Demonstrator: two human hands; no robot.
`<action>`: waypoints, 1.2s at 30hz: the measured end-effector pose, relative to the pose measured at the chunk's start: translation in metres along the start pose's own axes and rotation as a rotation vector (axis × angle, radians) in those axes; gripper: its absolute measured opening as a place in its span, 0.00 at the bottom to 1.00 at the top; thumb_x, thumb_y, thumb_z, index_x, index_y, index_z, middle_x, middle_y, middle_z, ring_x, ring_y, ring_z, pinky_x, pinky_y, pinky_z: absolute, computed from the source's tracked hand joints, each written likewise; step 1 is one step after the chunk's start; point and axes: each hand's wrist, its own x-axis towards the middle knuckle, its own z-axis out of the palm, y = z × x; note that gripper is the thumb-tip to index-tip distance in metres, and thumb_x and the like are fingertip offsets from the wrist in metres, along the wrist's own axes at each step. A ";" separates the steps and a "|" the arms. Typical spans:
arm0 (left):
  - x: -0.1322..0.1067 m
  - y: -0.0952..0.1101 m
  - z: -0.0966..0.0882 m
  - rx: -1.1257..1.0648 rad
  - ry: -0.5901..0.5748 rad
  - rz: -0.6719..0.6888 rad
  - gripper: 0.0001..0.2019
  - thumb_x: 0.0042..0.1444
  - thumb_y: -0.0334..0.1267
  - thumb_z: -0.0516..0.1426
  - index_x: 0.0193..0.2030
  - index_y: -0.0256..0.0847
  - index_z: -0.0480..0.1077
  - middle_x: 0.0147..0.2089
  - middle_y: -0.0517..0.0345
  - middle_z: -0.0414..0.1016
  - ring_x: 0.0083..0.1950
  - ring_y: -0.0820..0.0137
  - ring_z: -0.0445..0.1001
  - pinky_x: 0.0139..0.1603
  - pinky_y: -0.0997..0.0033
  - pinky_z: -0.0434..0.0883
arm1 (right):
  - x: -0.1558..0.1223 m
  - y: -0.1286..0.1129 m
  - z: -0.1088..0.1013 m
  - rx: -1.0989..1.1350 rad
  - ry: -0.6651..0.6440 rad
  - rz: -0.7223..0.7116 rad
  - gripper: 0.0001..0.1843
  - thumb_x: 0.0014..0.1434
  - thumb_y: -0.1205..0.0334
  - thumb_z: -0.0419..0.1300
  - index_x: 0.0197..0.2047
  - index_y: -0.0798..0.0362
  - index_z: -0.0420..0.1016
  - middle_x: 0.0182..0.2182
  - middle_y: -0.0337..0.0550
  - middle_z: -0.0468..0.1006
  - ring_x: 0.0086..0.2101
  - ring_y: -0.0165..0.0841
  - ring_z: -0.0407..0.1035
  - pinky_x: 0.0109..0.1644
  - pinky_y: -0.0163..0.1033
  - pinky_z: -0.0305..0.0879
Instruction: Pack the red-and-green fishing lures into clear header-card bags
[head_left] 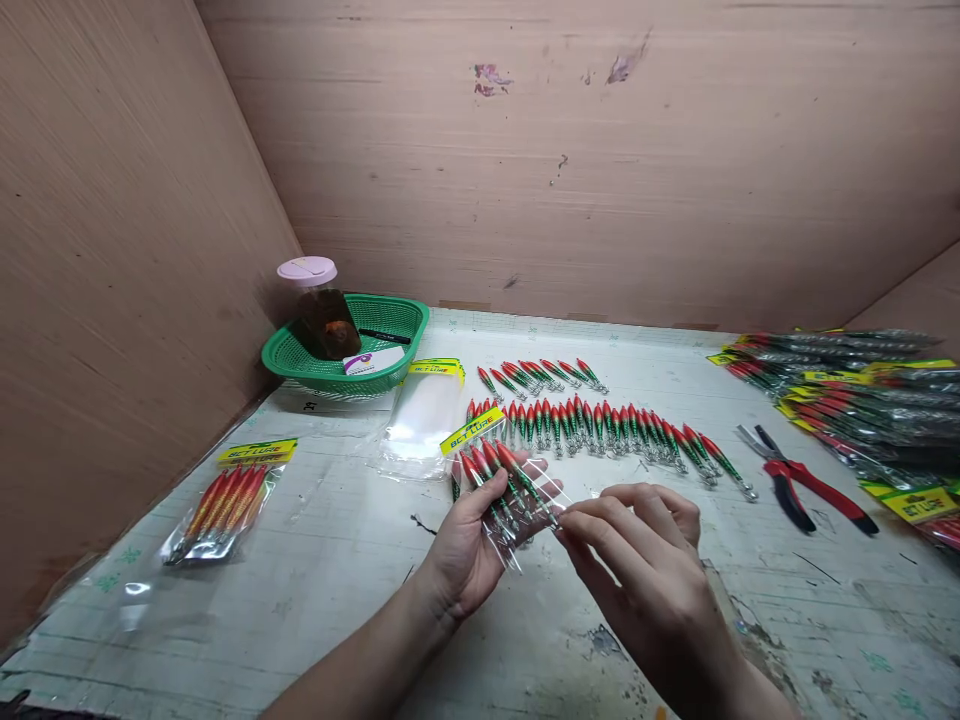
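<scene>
My left hand holds a clear plastic bag with a yellow "BCT LURE" header, thumb on top and fingers beneath. Several red-and-green fishing lures lie in the bag, red tips toward the header. At the bag's lower right end, my right hand pinches the hook end of one lure, its fingers closed together. Whether that lure is fully inside the bag I cannot tell. Just beyond the hands, a long row of loose red-and-green lures lies on the table, with a shorter row behind it.
Flat header bags lie near a green basket holding a lidded jar, a pen and a card. A pack of orange-red lures is at left. Red-handled pliers and piled lure packs are at right. Wooden walls surround the table.
</scene>
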 end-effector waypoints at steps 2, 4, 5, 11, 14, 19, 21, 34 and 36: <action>-0.001 -0.001 0.001 0.001 0.001 0.000 0.12 0.59 0.31 0.54 0.49 0.32 0.70 0.48 0.42 0.77 0.50 0.55 0.76 0.55 0.51 0.70 | 0.001 -0.001 0.002 0.000 0.016 0.015 0.07 0.58 0.73 0.57 0.33 0.51 0.67 0.28 0.37 0.74 0.32 0.32 0.64 0.44 0.44 0.51; -0.001 -0.001 0.000 0.014 0.000 -0.006 0.14 0.58 0.31 0.55 0.51 0.32 0.70 0.49 0.43 0.77 0.50 0.54 0.76 0.54 0.51 0.71 | 0.001 -0.003 0.004 -0.005 0.034 0.028 0.08 0.58 0.73 0.56 0.32 0.51 0.67 0.28 0.37 0.73 0.31 0.31 0.64 0.43 0.43 0.51; -0.001 -0.002 0.000 0.021 -0.006 -0.008 0.14 0.58 0.31 0.55 0.51 0.32 0.70 0.50 0.42 0.76 0.50 0.54 0.75 0.54 0.51 0.70 | 0.001 -0.003 0.005 -0.010 0.045 0.032 0.08 0.58 0.73 0.56 0.32 0.51 0.67 0.28 0.37 0.73 0.31 0.31 0.64 0.43 0.43 0.51; 0.001 0.000 -0.005 0.013 -0.036 0.024 0.14 0.59 0.32 0.54 0.51 0.31 0.69 0.53 0.41 0.74 0.52 0.54 0.74 0.55 0.53 0.70 | -0.007 0.000 0.006 -0.117 0.043 -0.024 0.13 0.57 0.74 0.58 0.44 0.51 0.70 0.38 0.41 0.78 0.37 0.36 0.66 0.45 0.47 0.51; 0.000 -0.001 -0.005 0.020 -0.035 0.041 0.14 0.59 0.33 0.54 0.51 0.32 0.69 0.54 0.41 0.74 0.52 0.55 0.74 0.53 0.55 0.72 | -0.010 0.002 0.008 -0.165 0.070 -0.052 0.14 0.57 0.74 0.58 0.45 0.51 0.70 0.37 0.43 0.77 0.38 0.38 0.65 0.44 0.47 0.50; -0.003 -0.005 -0.004 0.057 -0.032 0.008 0.15 0.57 0.32 0.56 0.51 0.33 0.70 0.54 0.41 0.74 0.52 0.53 0.74 0.52 0.54 0.72 | -0.005 -0.002 0.011 -0.130 0.106 0.047 0.07 0.58 0.72 0.58 0.33 0.49 0.69 0.29 0.39 0.72 0.33 0.33 0.63 0.42 0.45 0.49; -0.003 -0.003 -0.004 0.034 -0.021 0.001 0.15 0.57 0.33 0.56 0.51 0.32 0.70 0.53 0.40 0.74 0.51 0.53 0.74 0.53 0.53 0.71 | -0.002 -0.001 0.008 -0.007 0.092 0.100 0.07 0.58 0.69 0.58 0.30 0.50 0.66 0.28 0.38 0.69 0.32 0.32 0.63 0.41 0.44 0.51; 0.009 0.035 -0.004 -0.134 0.147 0.235 0.12 0.59 0.27 0.53 0.49 0.30 0.70 0.42 0.46 0.80 0.44 0.63 0.79 0.43 0.67 0.77 | -0.027 0.034 0.066 0.109 -0.446 0.144 0.09 0.51 0.74 0.57 0.34 0.51 0.66 0.32 0.43 0.72 0.33 0.37 0.66 0.32 0.42 0.67; 0.010 0.030 -0.005 -0.125 0.142 0.209 0.12 0.58 0.27 0.54 0.49 0.30 0.70 0.44 0.45 0.79 0.45 0.62 0.78 0.46 0.65 0.77 | -0.029 0.033 0.069 0.087 -0.422 0.129 0.07 0.53 0.73 0.55 0.33 0.51 0.65 0.31 0.44 0.71 0.32 0.38 0.65 0.31 0.43 0.66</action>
